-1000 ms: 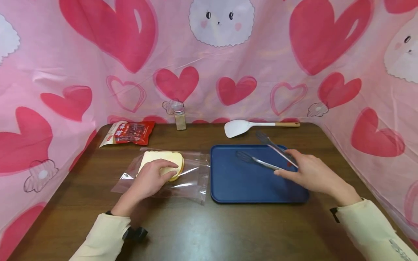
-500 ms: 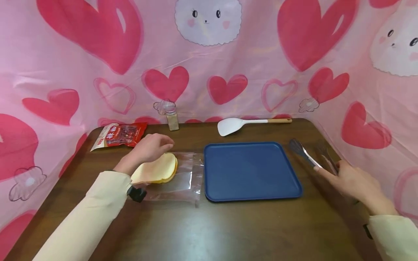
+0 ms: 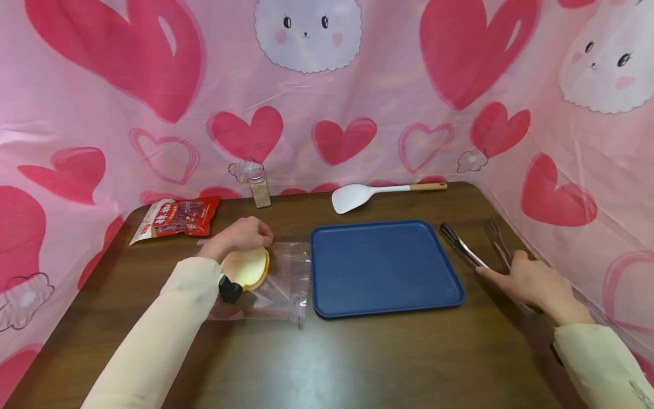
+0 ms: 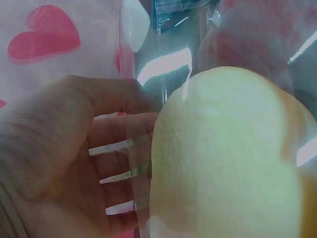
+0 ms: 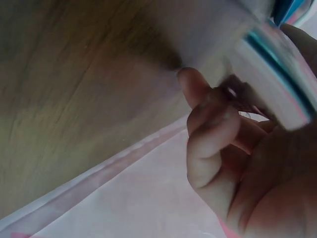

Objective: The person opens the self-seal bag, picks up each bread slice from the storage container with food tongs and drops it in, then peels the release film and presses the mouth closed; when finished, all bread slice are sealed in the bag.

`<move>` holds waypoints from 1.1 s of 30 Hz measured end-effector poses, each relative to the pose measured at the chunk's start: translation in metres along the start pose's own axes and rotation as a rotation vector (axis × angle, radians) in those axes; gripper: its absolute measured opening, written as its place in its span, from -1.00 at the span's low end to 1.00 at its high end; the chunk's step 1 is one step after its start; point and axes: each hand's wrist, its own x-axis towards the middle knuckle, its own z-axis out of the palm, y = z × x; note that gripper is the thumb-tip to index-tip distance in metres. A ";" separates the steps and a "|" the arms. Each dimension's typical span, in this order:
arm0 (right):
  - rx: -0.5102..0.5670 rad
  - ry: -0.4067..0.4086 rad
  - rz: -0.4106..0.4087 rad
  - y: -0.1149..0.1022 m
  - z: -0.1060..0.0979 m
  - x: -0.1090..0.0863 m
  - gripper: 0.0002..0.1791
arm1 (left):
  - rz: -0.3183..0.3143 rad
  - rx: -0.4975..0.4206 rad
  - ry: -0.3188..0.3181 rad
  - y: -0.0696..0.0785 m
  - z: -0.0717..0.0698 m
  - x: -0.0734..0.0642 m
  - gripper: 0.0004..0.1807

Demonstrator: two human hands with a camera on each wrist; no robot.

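Note:
My left hand (image 3: 247,234) is at the far edge of a clear plastic bag (image 3: 286,289) on the table. Slices of bread (image 3: 250,267), stacked, lie on or in the bag below that wrist. The left wrist view shows the left fingers (image 4: 114,163) fairly straight and spread, partly seen through the film beside the pale bread (image 4: 223,148). Right of the tray, my right hand (image 3: 533,284) holds metal tongs (image 3: 462,245), arms spread apart, close above or on the table. Their shiny handle (image 5: 282,84) blurs against that palm in the right wrist view.
A blue tray (image 3: 383,270) lies between the hands. Behind it rests a white spatula (image 3: 352,197) with a wooden handle. A spice jar (image 3: 259,188) and a red snack packet (image 3: 179,217) stand at the back left. Pink heart-patterned cloth (image 3: 342,85) surrounds the table.
The tongs have moved from above the tray to its right side. My left hand has gone from the bread to the bag's far edge. The head view has swung right.

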 end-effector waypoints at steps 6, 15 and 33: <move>-0.002 -0.040 0.016 0.000 0.003 0.006 0.23 | -0.037 -0.038 -0.020 -0.002 0.003 0.001 -0.69; -0.010 -0.039 0.001 0.000 0.009 0.013 0.27 | -0.005 -0.070 -0.009 -0.009 0.006 -0.005 -0.85; 0.035 0.448 -0.264 -0.073 -0.015 -0.010 -0.09 | 0.024 -0.426 0.273 -0.005 -0.024 -0.045 -0.81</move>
